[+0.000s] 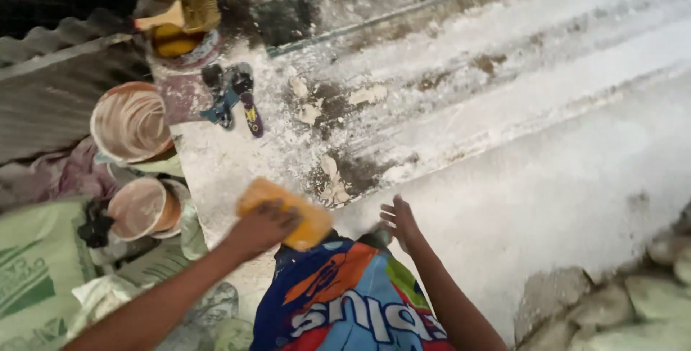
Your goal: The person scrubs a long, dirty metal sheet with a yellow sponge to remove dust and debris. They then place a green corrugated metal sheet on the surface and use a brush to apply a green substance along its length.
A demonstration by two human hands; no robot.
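Pressing yellow sponge (286, 214) on plaster-dusted ledge (504, 106), left hand (263, 227) gripping; right hand (398, 219) spread, empty.

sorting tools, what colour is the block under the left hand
Yellow-orange block, seen in the head view.

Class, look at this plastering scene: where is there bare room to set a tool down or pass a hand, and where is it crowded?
Free: the white surface right of the right hand, up to the stones. Crowded: left of the left hand with its yellow sponge, where two tubs, a paint can, sacks and small blue tools cluster.
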